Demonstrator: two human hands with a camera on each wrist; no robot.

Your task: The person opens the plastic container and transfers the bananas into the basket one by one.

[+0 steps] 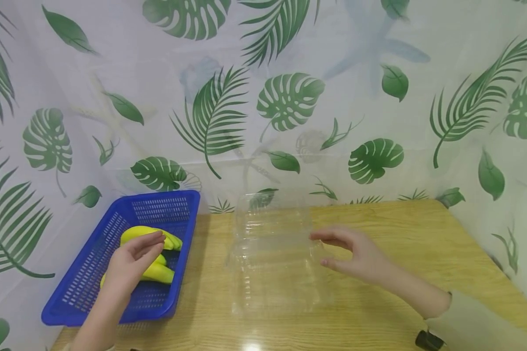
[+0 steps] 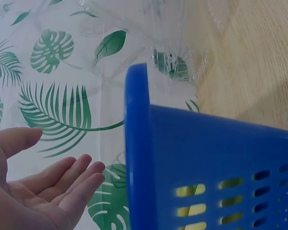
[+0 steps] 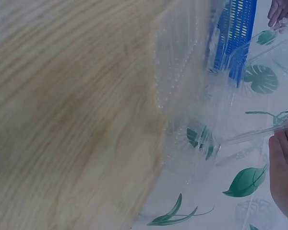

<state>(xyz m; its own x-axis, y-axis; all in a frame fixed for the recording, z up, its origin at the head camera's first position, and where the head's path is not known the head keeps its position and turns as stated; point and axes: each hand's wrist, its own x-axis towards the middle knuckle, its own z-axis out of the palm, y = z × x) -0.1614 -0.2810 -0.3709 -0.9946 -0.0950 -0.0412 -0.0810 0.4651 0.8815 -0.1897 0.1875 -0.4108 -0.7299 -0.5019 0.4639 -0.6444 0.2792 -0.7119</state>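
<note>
A clear plastic clamshell box point(image 1: 272, 287) stands on the wooden table with its lid raised at the back. My right hand point(image 1: 355, 256) is at the box's right side, thumb and fingers apart; in the right wrist view the fingertips of this hand point(image 3: 284, 167) meet the clear plastic edge. My left hand point(image 1: 129, 265) hovers above the blue basket point(image 1: 186, 253), fingers loosely bent, holding nothing. Yellow bananas point(image 1: 160, 274) lie in the basket, partly hidden by that hand. The left wrist view shows the left hand point(image 2: 48, 191) with its fingers extended beside the basket's rim point(image 2: 137, 143).
The wooden table point(image 1: 404, 243) extends to the right of the box. A white cloth point(image 1: 334, 161) printed with green leaves hangs behind the table and along its sides. A black strap piece point(image 1: 429, 340) shows near the right sleeve point(image 1: 474, 321).
</note>
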